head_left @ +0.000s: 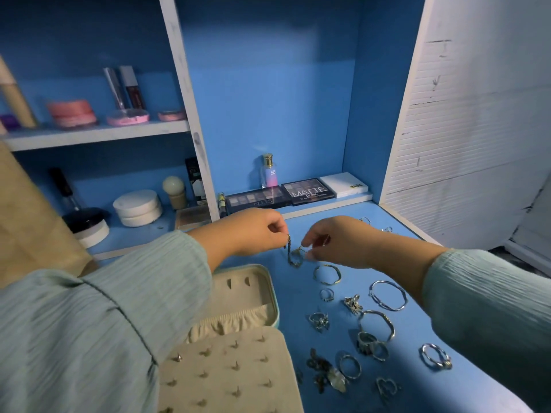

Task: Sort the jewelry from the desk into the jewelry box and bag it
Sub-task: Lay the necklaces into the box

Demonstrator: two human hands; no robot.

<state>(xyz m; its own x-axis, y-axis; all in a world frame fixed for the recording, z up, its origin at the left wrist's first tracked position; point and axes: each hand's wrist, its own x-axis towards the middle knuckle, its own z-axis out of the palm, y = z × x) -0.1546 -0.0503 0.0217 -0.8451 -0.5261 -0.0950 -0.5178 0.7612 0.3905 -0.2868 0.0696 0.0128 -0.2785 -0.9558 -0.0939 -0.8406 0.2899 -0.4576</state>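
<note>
A thin chain bracelet [293, 256] hangs above the blue desk [298, 296], pinched at one end by the left hand [256, 231] and at the other by the right hand [337, 242], fingertips curled round it. Below left, the open cream jewelry box [238, 296] shows an elastic pocket in its lid and small studs pinned across its padded panel [232, 374]. Rings and bangles [387, 295] lie scattered on the desk to the right of the box.
</note>
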